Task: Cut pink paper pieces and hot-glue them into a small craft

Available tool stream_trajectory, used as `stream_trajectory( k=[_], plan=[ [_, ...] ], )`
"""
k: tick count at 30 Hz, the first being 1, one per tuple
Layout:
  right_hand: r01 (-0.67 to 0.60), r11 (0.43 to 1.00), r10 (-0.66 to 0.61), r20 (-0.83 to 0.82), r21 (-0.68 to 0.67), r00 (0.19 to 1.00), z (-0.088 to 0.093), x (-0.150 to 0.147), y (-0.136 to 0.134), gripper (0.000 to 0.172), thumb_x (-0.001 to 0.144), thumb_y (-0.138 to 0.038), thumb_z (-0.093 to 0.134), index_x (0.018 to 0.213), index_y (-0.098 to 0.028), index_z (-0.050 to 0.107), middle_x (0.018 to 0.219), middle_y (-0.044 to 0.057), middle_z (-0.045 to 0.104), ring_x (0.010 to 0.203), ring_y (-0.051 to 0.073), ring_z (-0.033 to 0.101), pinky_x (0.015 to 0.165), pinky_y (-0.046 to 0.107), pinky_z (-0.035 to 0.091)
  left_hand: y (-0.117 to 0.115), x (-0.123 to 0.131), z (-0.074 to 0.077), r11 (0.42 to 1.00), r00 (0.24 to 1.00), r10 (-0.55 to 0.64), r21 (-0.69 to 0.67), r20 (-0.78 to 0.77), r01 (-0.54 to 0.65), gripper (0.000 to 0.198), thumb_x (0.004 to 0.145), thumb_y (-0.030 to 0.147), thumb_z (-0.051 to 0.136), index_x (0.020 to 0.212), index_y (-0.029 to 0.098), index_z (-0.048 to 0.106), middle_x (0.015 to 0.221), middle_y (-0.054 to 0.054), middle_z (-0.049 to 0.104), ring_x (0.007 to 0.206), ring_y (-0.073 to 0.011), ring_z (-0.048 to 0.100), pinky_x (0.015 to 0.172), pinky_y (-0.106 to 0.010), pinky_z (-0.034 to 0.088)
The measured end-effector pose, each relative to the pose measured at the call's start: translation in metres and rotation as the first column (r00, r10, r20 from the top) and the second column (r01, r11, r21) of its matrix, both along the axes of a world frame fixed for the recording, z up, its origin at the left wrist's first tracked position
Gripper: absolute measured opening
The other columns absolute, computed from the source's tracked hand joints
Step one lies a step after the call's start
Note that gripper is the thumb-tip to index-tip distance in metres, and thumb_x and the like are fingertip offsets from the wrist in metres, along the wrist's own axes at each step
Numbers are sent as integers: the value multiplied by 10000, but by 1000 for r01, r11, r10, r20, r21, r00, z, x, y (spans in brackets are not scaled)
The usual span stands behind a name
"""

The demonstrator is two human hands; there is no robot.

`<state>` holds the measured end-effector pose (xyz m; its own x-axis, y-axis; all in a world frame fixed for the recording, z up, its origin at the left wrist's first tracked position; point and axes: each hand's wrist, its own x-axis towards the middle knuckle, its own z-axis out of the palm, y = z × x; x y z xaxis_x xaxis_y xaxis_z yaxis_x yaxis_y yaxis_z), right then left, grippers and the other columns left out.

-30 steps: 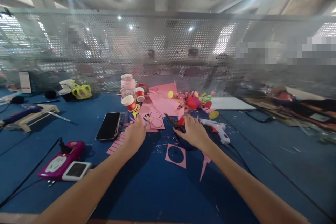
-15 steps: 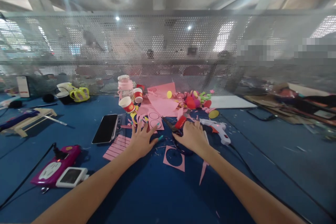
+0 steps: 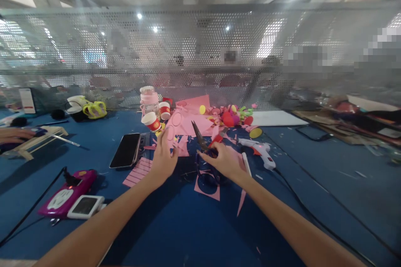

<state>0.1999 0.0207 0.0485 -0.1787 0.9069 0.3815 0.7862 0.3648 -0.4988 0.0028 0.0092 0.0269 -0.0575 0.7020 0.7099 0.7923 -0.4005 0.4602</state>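
Note:
My left hand (image 3: 164, 157) is closed on the edge of a pink paper sheet (image 3: 176, 119) marked with drawn circles, tilted up from the table. In my right hand (image 3: 224, 159) is a pair of scissors (image 3: 200, 137), its blades apart slightly and pointing up and left toward the sheet. The handle loops hang partly below my fingers. Under the scissors lies a pink square (image 3: 216, 195) with a round hole cut out. Pink striped paper (image 3: 138, 172) is left of my left wrist, beside a black-screened phone (image 3: 126, 150).
A white glue gun (image 3: 262, 152) with its cord lies right of my right hand. Paper cups (image 3: 151, 122), a pink-topped bottle (image 3: 149, 99) and colourful cutouts (image 3: 230, 118) stand behind. At left are a purple power strip (image 3: 67, 194) and another person's hand (image 3: 15, 135).
My left hand has gone from spread flat to closed, lifting the circle-marked sheet. My right hand has raised the scissors off the table. Another person's hand has appeared at far left.

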Motion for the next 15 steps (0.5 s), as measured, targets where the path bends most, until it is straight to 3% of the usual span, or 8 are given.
stream_trajectory(
  k=[3, 7, 11, 15],
  plan=[
    [-123, 982, 105, -125, -147, 987, -7, -3, 2, 341, 706, -503, 504, 722, -164, 539, 659, 14, 585, 575, 139, 516, 510, 242, 369, 3, -11, 12, 993, 972, 85, 62, 221, -101, 523, 729, 84, 440, 1235, 143, 321, 1232, -144, 357, 1199, -228, 334, 1008, -411, 286],
    [-115, 974, 84, -162, -193, 983, -7, -6, 1, 346, 690, -472, 541, 792, -144, 578, 757, 47, 630, 676, 164, 562, 589, 257, 400, 10, -22, 13, 982, 884, 140, 53, 446, -182, 556, 687, 44, 456, 1215, 172, 336, 1221, -125, 318, 1172, -213, 350, 998, -398, 301],
    [-93, 984, 77, -106, -154, 991, -1, -1, 2, 319, 728, -462, 503, 796, -167, 602, 771, 46, 645, 695, 168, 583, 621, 263, 410, 11, -21, 7, 991, 868, 110, 14, 484, -134, 541, 685, 66, 477, 1201, 170, 355, 1208, -119, 326, 1161, -202, 359, 960, -354, 352],
    [41, 998, -38, 69, -41, 997, -6, 10, 12, 360, 714, -484, 506, 844, -162, 600, 870, 79, 638, 823, 214, 573, 719, 315, 418, 8, -13, 5, 1000, 883, -5, -14, 469, 13, 395, 741, 141, 459, 1135, 167, 432, 1164, -104, 425, 1090, -182, 442, 895, -322, 405]
  ],
)
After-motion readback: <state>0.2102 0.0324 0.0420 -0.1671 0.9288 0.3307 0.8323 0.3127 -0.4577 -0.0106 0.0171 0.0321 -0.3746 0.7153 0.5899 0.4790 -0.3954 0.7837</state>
